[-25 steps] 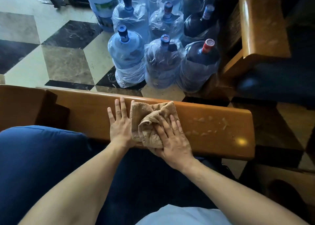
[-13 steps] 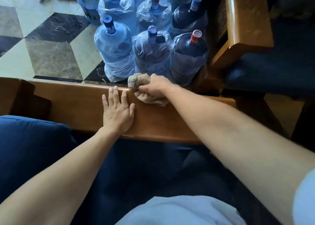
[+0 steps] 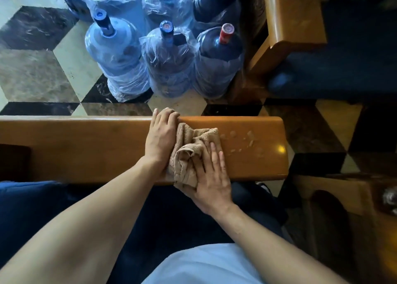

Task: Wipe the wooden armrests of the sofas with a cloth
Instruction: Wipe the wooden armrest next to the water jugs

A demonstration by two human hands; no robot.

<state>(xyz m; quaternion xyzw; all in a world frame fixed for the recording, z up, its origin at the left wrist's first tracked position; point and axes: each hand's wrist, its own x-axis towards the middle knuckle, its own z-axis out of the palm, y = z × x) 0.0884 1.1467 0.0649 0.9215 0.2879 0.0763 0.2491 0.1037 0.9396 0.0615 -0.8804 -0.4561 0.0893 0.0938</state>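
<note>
Right hand (image 3: 211, 185) presses flat, fingers together, on the cloth (image 3: 191, 152); left hand (image 3: 160, 137), fingers together, braces the armrest (image 3: 86, 146). Bunched cloth may skip the droplets (image 3: 242, 142).

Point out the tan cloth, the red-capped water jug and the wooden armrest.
Tan terry cloth (image 3: 194, 148): head view, bunched middle.
Dark red-capped water jug (image 3: 218, 58): head view, shoulder.
Glossy wooden armrest (image 3: 86, 146): head view, bare top.

Bare forearms, pale blue shirt (image 3: 206, 264)

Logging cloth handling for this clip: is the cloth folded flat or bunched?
Bunched. The cloth lies crumpled in loose ridges on the armrest, pressed under the right hand; the left hand rests beside it.
</note>
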